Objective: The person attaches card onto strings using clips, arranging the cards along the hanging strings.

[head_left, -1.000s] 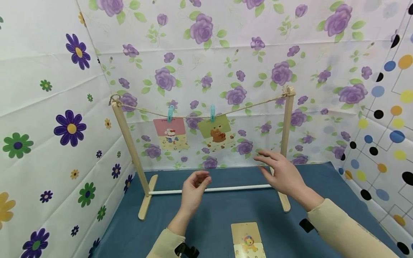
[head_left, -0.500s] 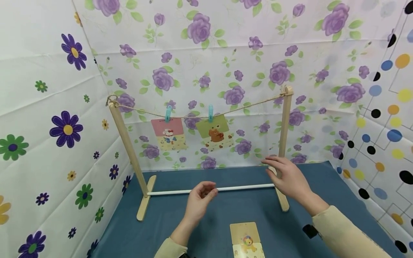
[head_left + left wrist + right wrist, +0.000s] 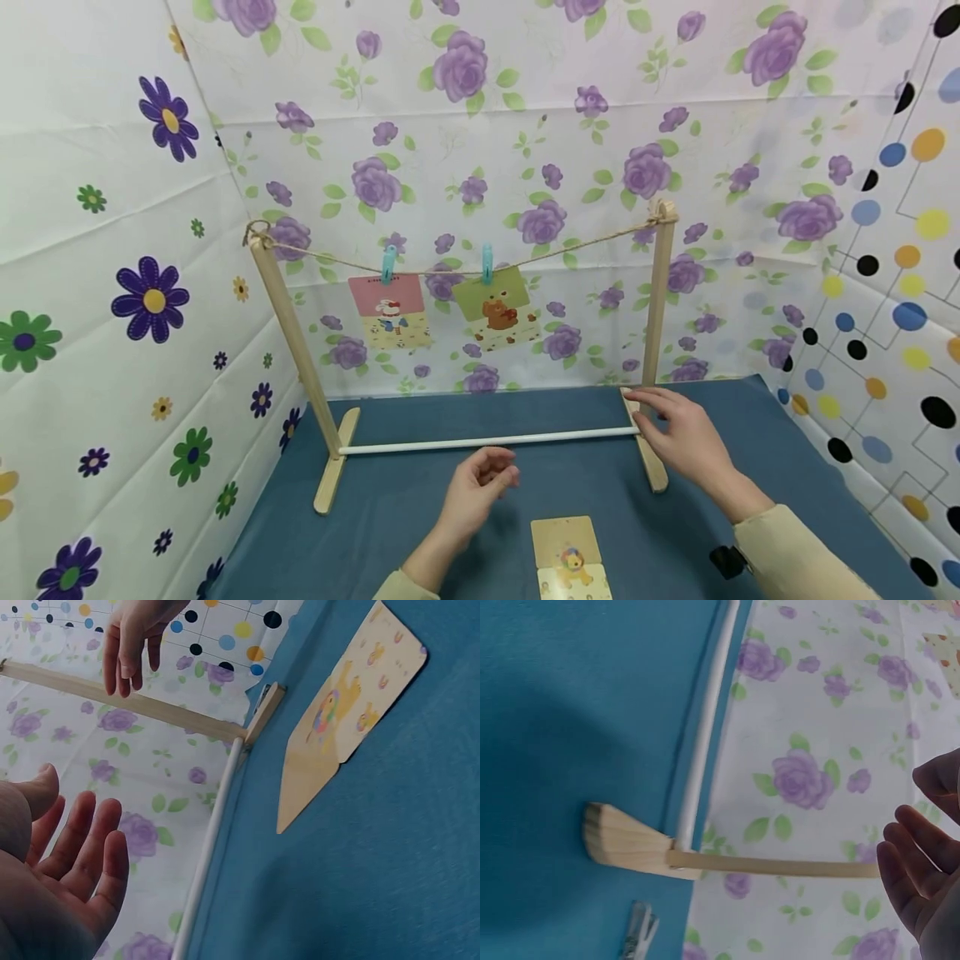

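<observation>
Head view cuts the lion card (image 3: 568, 542) off below.

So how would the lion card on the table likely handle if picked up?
The lion card is probably light, looking thin in the left-wrist view. It seems fairly stiff, as the similar bear card hangs without drooping. It may flex at its colour boundary, where the outline kinks.

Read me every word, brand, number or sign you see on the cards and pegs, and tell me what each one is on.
Nothing can be read for certain.
Pink card: a tiny dark line, seemingly print, along its top edge, too small and blurred to read.
Bear card: no lettering I can make out.
Lion card: none I can make out.
Pegs: none visible.
</observation>
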The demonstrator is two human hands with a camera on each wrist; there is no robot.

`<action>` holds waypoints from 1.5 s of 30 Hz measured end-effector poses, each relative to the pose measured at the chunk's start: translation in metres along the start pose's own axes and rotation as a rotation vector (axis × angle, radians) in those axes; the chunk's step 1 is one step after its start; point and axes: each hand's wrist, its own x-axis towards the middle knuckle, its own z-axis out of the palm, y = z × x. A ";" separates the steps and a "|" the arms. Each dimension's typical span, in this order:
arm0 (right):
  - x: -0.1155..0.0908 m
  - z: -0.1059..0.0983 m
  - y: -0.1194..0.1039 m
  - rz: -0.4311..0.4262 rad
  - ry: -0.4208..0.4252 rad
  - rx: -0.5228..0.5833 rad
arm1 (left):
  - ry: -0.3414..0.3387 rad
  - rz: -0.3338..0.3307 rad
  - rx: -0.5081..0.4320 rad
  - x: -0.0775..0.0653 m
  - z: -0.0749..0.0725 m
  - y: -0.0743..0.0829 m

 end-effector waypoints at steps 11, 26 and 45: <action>-0.022 0.003 0.022 0.131 -0.037 -0.001 | -0.027 -0.072 -0.049 -0.004 0.008 -0.011; -0.040 0.002 0.068 0.323 -0.144 -0.025 | -0.136 -0.106 0.017 0.006 0.019 -0.016; -0.046 0.022 0.103 0.440 -0.268 -0.073 | -0.382 -0.140 0.257 0.006 0.034 -0.026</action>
